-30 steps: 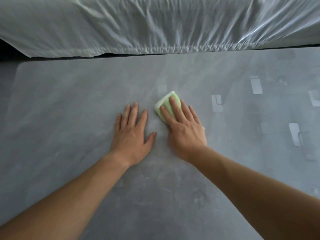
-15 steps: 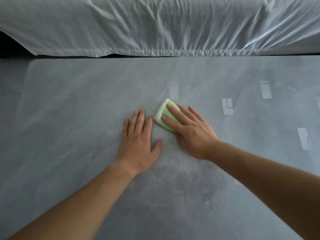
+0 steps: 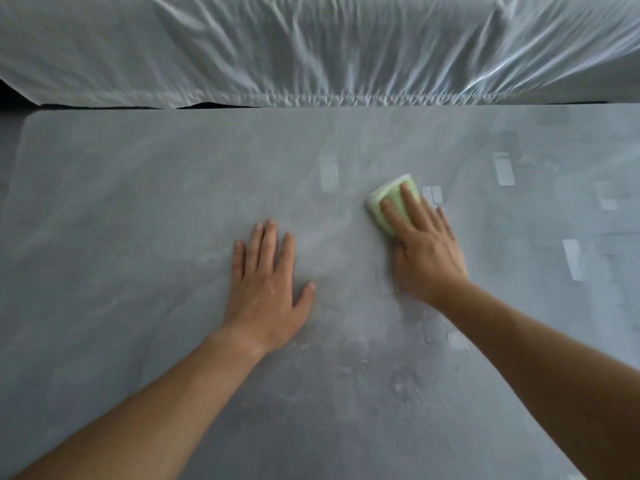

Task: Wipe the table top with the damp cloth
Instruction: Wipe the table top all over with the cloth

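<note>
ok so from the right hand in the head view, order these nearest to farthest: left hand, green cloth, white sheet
1. green cloth: touching, under the right hand's fingers.
2. left hand: flat on the table, to the right hand's left.
3. white sheet: beyond the table's far edge.

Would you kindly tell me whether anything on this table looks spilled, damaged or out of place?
Nothing stands out. The right hand presses the folded green cloth flat on the grey table top; the left hand rests flat nearby. The pale rectangles on the right look like reflections, not spills.
</note>
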`<state>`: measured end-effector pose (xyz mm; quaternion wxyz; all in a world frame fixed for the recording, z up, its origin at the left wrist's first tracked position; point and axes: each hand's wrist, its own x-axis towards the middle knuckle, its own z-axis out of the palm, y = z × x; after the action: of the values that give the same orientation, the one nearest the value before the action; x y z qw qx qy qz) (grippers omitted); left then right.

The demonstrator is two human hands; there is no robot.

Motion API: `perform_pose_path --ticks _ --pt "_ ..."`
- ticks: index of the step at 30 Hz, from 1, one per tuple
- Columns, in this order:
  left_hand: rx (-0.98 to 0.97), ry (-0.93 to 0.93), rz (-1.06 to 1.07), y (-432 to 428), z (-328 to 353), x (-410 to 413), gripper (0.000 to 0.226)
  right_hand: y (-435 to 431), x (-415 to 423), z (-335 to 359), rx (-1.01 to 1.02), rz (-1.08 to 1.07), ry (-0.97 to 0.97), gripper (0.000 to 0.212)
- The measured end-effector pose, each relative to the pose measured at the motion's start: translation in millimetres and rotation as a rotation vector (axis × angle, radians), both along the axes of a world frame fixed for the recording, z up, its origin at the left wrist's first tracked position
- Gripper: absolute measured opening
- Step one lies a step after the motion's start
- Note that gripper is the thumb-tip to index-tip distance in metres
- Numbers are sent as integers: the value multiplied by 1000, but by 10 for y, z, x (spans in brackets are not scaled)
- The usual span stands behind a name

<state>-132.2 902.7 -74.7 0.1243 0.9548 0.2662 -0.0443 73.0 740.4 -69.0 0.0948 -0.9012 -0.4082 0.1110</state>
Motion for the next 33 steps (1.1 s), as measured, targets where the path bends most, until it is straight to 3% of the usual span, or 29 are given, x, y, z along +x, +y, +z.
perform_pose_path --ticks 3,8,14,16,18,20,26,31,33 --pt "-5 5 4 1 -1 3 82 29 -189 19 -4 -154 -8 74" --pt "0 18 1 2 23 -2 84 -266 -644 11 -34 281 40 74" --pt "-42 5 -5 28 26 -37 81 -223 -335 81 -17 -202 44 76" --pt "-35 -11 1 8 27 -103 78 -204 -674 67 -4 -100 38 77" --pt "-22 -19 16 -25 32 -185 76 -224 -965 38 -1 136 43 75" --pt "-19 -18 13 -44 30 -257 75 -95 -884 13 3 284 29 75" --pt "-23 -15 -15 -16 35 -329 75 666 -546 -4 31 14 25 75" --pt "-43 -24 -19 -59 31 -435 79 37 -1102 12 15 520 21 73" --pt "-48 -15 -12 -95 36 -436 81 27 -867 17 16 486 10 71"
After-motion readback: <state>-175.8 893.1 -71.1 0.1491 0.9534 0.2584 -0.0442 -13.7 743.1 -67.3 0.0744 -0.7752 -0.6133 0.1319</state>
